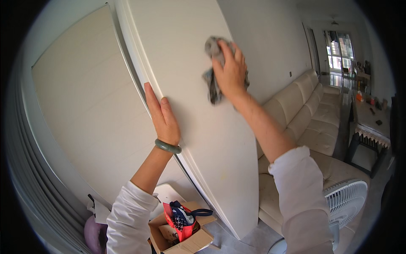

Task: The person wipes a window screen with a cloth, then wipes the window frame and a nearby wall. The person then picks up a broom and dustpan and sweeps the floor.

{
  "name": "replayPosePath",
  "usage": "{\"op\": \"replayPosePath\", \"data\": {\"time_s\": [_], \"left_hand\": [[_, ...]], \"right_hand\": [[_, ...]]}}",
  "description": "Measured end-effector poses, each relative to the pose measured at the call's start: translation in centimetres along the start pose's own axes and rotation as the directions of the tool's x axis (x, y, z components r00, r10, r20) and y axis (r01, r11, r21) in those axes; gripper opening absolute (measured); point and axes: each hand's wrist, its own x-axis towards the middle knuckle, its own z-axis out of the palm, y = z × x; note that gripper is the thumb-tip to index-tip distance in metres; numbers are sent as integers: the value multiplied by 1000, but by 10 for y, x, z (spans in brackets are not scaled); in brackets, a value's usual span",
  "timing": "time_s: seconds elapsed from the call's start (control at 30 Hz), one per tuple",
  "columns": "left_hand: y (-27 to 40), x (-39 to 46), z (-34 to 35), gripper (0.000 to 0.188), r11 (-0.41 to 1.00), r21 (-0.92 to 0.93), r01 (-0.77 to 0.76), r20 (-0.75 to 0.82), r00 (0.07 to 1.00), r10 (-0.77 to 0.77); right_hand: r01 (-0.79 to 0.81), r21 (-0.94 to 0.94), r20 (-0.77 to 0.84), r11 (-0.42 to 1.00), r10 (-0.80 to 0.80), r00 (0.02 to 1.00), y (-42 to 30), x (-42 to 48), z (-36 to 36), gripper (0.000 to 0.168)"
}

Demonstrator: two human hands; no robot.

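Note:
A tall white panel (196,143) with a moulded edge stands before me, possibly a cabinet side or a door. My right hand (231,68) presses a crumpled, damp-looking grey cloth (214,92) against its upper face, near the far edge. Parts of the cloth are blurred and lie hidden under the fingers. Lower and to the left, my left hand (165,119) rests against the moulded edge, fingers extended and thumb apart from them. It holds no loose object. A dark green bangle (168,146) circles the left wrist.
Below my left arm, an open cardboard box (193,243) holds a red bag (182,233) and patterned fabric. A white fan (345,203) stands at lower right, before a cream leather sofa (320,127). Grey curtains (28,177) hang left; a table (374,117) is far right.

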Motion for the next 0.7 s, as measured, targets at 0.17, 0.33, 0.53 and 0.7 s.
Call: {"op": "replayPosePath", "data": {"time_s": [0.17,0.33,0.53,0.7], "left_hand": [[0,-2,-4,56,1000,-6,-14,-38,999,14],[0,2,-3,54,998,-68,-5,-18,1000,4],[5,5,0,57,995,-99,20,22,1000,-18],[-10,-1,-18,58,999,-38,26,4,1000,-26]], "right_hand": [[-205,60,55,977,201,978,9,65,13,49],[-303,91,53,949,299,953,16,53,-5,52],[-420,127,-54,899,429,902,64,-70,-22,49],[-754,181,48,632,760,649,76,-246,-60,51]]}}
